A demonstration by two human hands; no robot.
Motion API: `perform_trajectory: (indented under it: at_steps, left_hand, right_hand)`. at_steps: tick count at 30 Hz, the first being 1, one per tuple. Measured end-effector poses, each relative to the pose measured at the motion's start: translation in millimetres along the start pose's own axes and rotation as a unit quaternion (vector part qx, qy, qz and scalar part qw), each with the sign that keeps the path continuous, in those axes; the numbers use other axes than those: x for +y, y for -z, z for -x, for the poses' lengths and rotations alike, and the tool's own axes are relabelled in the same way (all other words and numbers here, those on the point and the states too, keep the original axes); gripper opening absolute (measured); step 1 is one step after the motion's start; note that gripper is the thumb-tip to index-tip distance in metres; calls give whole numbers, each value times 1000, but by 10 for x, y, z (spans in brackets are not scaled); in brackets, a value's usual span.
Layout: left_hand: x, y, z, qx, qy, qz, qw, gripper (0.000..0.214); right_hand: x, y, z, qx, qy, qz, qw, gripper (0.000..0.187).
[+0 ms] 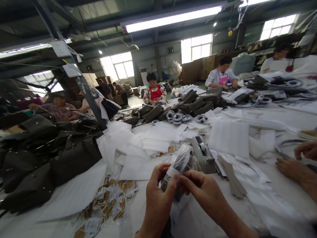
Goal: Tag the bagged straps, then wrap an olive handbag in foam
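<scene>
My left hand (159, 193) and my right hand (203, 189) meet low in the middle of the view, both pinched on a small clear plastic bag (180, 161) with a dark item inside. The bag's crumpled top sticks up above my fingers. A grey tape dispenser (204, 154) stands just behind my right hand on the white table (188, 225).
Dark olive bags (41, 160) lie heaped at the left. White paper sheets (229, 138) and paper tags (109, 200) cover the table. Another person's hands (304, 161) work at the right edge. Several seated people work further back, beside rolls of strap (178, 117).
</scene>
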State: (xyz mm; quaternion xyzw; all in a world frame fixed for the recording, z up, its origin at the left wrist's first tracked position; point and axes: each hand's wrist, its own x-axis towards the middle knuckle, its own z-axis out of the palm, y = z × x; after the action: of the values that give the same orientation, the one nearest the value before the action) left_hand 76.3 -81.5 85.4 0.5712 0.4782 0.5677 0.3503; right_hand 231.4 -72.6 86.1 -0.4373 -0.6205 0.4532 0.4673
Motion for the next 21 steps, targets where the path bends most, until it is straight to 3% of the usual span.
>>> perform_trajectory:
  at_steps: [6,12,17,21]
  left_hand:
    - [11,-28,40,12,-12,-22,1000,31]
    - [27,-69,77,-22,-1,2,1000,31]
    - [34,-32,57,-32,-7,0,999,29]
    - [47,-38,62,-48,-4,-8,999,31]
  right_hand:
    - [-2,100,55,-5,20,53,998,23]
    - [18,77,44,-3,11,-32,999,28]
    - [107,-28,19,24,30,-44,998,22]
    - [159,-70,-33,70,42,5,997,26]
